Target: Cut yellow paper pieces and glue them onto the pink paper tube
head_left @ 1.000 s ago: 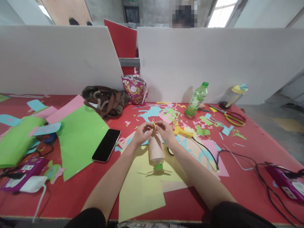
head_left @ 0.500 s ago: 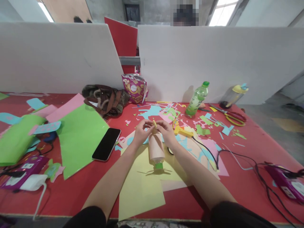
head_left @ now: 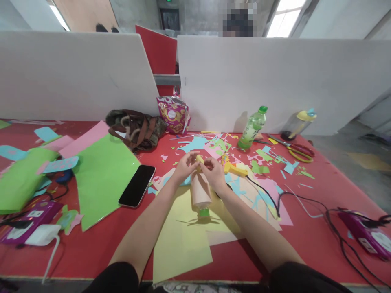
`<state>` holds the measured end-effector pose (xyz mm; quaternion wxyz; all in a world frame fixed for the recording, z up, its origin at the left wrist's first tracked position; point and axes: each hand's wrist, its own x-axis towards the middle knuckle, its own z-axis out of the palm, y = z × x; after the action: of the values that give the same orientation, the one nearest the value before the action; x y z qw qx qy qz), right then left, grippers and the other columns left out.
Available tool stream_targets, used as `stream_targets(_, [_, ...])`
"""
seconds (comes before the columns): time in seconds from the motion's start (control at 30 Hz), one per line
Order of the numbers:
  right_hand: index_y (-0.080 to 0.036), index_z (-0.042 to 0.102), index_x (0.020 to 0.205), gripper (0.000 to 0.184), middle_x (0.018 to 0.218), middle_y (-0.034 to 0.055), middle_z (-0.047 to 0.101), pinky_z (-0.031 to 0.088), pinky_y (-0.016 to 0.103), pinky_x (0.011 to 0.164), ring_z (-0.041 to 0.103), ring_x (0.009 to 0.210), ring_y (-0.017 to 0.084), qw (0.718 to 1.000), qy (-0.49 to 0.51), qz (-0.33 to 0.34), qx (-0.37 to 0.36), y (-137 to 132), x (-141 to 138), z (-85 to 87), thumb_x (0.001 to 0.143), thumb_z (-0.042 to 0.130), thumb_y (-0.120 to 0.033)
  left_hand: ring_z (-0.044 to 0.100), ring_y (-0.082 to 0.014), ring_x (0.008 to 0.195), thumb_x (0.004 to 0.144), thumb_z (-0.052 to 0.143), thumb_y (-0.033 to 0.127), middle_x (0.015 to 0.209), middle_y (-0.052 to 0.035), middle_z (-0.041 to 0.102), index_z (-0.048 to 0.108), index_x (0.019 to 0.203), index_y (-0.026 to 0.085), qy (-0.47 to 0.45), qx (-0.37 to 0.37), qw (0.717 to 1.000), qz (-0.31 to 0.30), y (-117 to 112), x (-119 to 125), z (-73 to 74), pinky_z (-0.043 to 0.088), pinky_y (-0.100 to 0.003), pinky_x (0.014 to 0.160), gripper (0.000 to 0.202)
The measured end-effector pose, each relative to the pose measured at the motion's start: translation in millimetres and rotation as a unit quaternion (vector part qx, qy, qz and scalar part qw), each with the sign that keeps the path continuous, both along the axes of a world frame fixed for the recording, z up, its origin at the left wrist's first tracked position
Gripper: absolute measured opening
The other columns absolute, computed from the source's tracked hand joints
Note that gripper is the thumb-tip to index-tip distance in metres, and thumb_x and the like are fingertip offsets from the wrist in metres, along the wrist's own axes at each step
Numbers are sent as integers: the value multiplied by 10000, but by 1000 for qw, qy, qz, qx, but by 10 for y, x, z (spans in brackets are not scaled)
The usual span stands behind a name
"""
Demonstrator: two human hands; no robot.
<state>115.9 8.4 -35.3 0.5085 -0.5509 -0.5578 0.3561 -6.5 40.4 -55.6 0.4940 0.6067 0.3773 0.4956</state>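
Note:
My left hand (head_left: 187, 166) and my right hand (head_left: 214, 171) meet at the far end of a bottle wrapped in pale pink paper (head_left: 200, 191). Between their fingertips is a small yellow paper piece (head_left: 200, 158), pinched from both sides. The wrapped bottle lies on its side with its green cap (head_left: 204, 212) toward me. Under it spread yellow paper sheets (head_left: 180, 244). A yellow glue gun (head_left: 235, 169) with a black cord lies just right of my right hand. My fingers partly hide the yellow piece and the bottle's far end.
A black phone (head_left: 137, 185) and green sheet (head_left: 100, 175) lie to the left. Behind are a snack bag (head_left: 173, 114), a camouflage bag (head_left: 137, 126) and paper scraps. A green drink bottle (head_left: 253, 128), scissors (head_left: 297, 150) and purple power strip (head_left: 365, 234) are on the right.
The yellow piece has turned between my fingers and shows a broader face. My fingers have shifted slightly around it, while the wrapped bottle stays in place.

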Motion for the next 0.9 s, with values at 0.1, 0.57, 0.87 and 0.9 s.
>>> stream_targets(0.1, [-194, 512, 684, 155, 669, 14, 600, 509, 290, 609, 592, 623, 151, 1000, 18, 7, -6, 15, 12, -43, 679, 537, -348, 566, -139, 762, 658, 596, 277, 801, -21, 594, 536, 878, 161, -18, -44, 999, 10, 36, 9, 19, 450, -269, 722, 255])
stream_targets(0.57, [-181, 494, 671, 65, 586, -1, 579, 447, 262, 580, 580, 574, 144, 994, -70, 7, -78, -39, 133, 70, 691, 474, -240, 452, -77, 541, 616, 588, 337, 587, 48, 490, 503, 675, 155, -28, -85, 995, 38, 93, 60, 36, 377, -200, 540, 210])
stream_targets(0.87, [-184, 458, 618, 88, 618, 25, 562, 388, 269, 619, 538, 620, 152, 939, -328, 50, -87, -296, 473, 163, 688, 469, -132, 461, -80, 537, 614, 590, 369, 596, 37, 514, 512, 704, 149, -1, -94, 995, 33, 82, 45, -32, 374, -204, 540, 250])
stream_targets(0.9, [-184, 460, 631, 70, 631, 16, 561, 396, 269, 637, 536, 627, 144, 955, -280, 40, -85, -281, 465, 154, 680, 481, -138, 463, -81, 539, 610, 592, 366, 595, 37, 516, 515, 707, 148, 5, -94, 995, 32, 83, 45, -29, 377, -206, 545, 251])
